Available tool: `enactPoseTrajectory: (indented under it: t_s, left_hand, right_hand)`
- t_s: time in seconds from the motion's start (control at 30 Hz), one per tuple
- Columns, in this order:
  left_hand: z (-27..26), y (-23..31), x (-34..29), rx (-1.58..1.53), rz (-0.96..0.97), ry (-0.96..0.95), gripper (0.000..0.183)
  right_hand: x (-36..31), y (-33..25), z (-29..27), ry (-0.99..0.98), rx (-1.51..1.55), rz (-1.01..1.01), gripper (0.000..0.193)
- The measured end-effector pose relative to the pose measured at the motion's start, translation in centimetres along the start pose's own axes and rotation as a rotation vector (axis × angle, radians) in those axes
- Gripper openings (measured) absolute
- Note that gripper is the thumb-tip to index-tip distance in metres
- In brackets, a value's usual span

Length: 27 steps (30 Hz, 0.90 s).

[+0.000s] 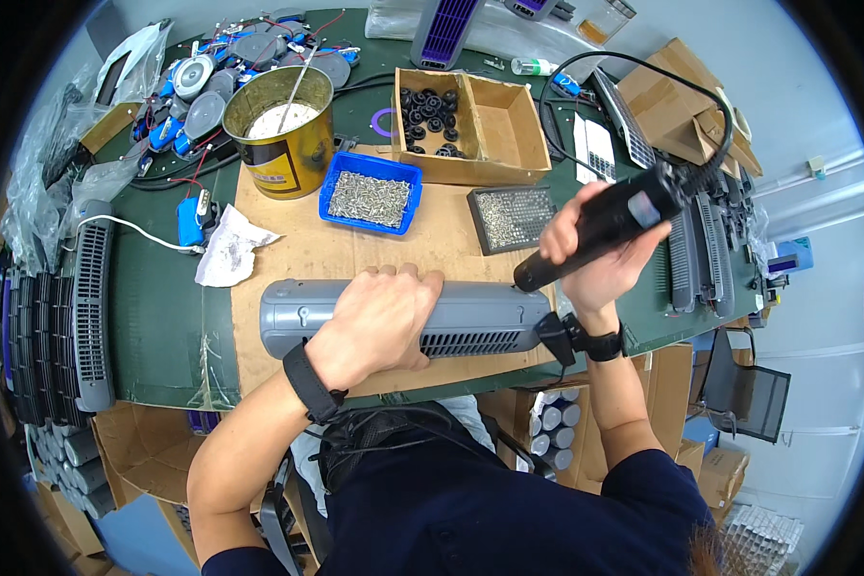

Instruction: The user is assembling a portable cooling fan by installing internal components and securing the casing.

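A long grey plastic housing [485,305] with a slotted vent lies across the cardboard sheet in front of me. My left hand [384,322] is wrapped over its middle and grips it. In my right hand [610,254] is a black electric screwdriver [605,230], tilted, its nose at the housing's right end. Whether the bit sits in a screw there is hidden. Beyond the housing stand a blue tray [413,197] of small screws and a black tray [528,213] with screws in its left part. A cable runs from the screwdriver's back end.
A large tin [326,125] stands behind the blue tray. The divided cardboard box [504,175] holds black wheel-like parts. Blue and grey parts with wires [202,106] pile up at the far left. Grey housings stack at the left [91,307] and right [686,259]. Crumpled paper [228,252] lies left.
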<state>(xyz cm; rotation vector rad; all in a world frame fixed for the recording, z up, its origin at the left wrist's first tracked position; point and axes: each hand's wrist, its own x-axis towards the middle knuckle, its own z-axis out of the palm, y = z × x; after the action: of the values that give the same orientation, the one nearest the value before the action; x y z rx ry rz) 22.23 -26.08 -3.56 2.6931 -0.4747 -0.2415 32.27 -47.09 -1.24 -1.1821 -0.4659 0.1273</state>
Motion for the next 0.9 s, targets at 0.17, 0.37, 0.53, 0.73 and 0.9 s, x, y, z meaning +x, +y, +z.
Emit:
enactPoseTrajectory:
  t_s: [0.17,0.37,0.53,0.73,0.9]
  left_hand:
    - [0.1,-0.2,0.1,0.031,0.036,-0.015,0.080]
    - [0.0,0.0,0.3,0.062,0.001,-0.087,0.082]
    - [-0.2,0.0,-0.3,0.039,0.012,-0.042,0.087]
    - [-2.1,-3.4,-3.9,0.054,-0.136,0.006,0.088]
    - [-1.4,-2.0,-3.5,0.120,-0.095,-0.088,0.079]
  right_hand:
    - [-0.8,0.2,-0.1,-0.284,0.017,-0.085,0.084]
    - [-0.3,0.5,-0.4,-0.259,0.083,-0.051,0.083]
    - [-0.7,0.6,-0.2,-0.206,0.071,-0.042,0.090]
    - [0.5,-2.0,0.8,-0.150,0.073,-0.100,0.102]
    - [1.1,-2.1,5.9,-0.153,0.147,-0.102,0.094]
